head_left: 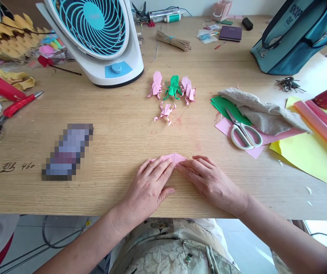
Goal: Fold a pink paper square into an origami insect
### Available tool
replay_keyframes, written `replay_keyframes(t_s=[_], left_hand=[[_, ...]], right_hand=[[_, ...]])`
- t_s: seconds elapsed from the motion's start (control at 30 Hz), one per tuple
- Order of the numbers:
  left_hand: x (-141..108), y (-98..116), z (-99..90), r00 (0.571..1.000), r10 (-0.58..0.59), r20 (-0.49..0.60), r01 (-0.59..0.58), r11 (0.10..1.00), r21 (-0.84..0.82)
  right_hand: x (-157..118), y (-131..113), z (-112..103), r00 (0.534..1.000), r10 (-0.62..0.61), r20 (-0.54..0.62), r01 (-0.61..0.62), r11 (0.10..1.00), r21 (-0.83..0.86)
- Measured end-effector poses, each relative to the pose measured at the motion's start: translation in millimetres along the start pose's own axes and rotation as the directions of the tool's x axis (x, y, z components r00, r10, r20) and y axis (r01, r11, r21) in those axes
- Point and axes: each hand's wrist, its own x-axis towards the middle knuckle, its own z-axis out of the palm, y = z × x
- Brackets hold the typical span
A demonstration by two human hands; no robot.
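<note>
A small folded piece of pink paper (175, 156) lies flat on the table in front of me, with a raised peak at its middle. My left hand (153, 180) rests over its left part, fingers laid out flat and the thumb apart. At the right corner, the fingers of my right hand (209, 180) are drawn together on the paper's edge. Both hands cover much of the sheet. Beyond them stand two pink origami figures (156, 84) with a green origami figure (174, 87) between; a smaller pink origami frog (165, 110) sits just nearer.
White-handled scissors (245, 135) lie on pink and green paper beside a grey cloth (262, 108). Yellow sheets (312, 156) are at right. A blurred phone-like object (68, 152), a white fan (114, 72) and red-black pliers (17, 106) occupy the left; a teal bag (292, 49) stands back right.
</note>
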Motion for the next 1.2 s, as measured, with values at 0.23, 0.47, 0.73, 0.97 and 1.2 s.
replay_keyframes(t_s=[0.23,0.47,0.73,0.97,1.2], left_hand=[[-0.3,0.2,-0.5,1.000,0.000,0.005,0.000,1.000,0.020],[-0.6,-2.8,-10.0,0.996,0.007,0.092,-0.004,0.999,-0.032],[-17.6,-13.5,-10.3,0.997,0.030,0.072,-0.030,1.000,0.004],[-15.4,-13.9,-11.0,0.996,0.031,0.088,-0.039,0.995,0.091],[-11.0,-21.8,-18.3,0.998,0.026,0.063,-0.021,0.996,-0.082]], right_hand=[[0.2,-0.6,-0.1,1.000,-0.015,-0.006,0.015,1.000,-0.006],[1.6,-0.7,-1.6,1.000,-0.019,0.014,0.019,1.000,0.002],[4.8,-1.5,-3.6,0.999,-0.035,-0.002,0.035,0.998,-0.055],[3.5,-0.1,-2.5,1.000,-0.030,0.002,0.030,0.998,-0.057],[2.6,0.7,-1.3,0.999,-0.039,0.004,0.039,0.998,-0.053]])
